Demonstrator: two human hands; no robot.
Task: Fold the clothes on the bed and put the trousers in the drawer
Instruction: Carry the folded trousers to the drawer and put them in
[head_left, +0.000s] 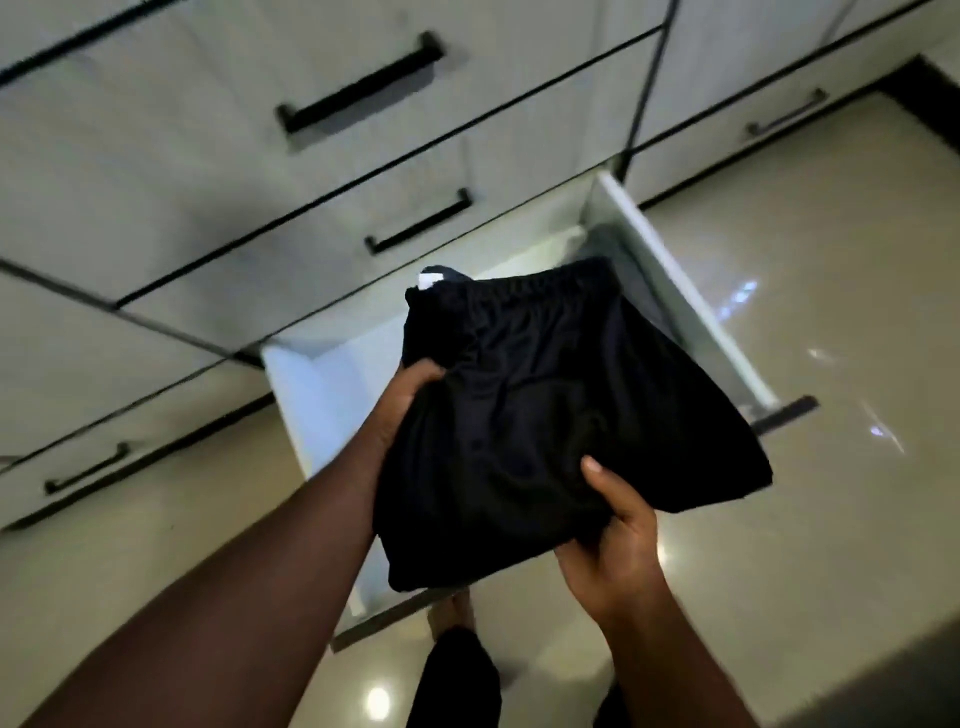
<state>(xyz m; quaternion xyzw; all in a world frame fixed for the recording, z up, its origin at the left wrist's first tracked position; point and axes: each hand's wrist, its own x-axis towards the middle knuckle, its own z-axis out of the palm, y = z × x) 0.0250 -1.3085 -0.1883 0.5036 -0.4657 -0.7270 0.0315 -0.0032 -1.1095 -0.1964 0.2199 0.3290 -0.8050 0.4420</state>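
Note:
Folded black trousers (561, 415) with an elastic waistband hang in the air above an open white drawer (322, 405). My left hand (405, 400) grips the bundle's left edge, fingers tucked under the cloth. At the near right corner my right hand (618, 530) holds it, thumb on top and fingers beneath. The trousers cover most of the drawer's inside, so its contents are mostly hidden; a pale patch shows at the far end.
White drawer fronts with black bar handles (358, 98) fill the wall unit behind. The pulled-out drawer's right side wall (680, 291) juts over a glossy tiled floor (831, 467). My legs and a bare foot (457, 608) stand just in front of the drawer.

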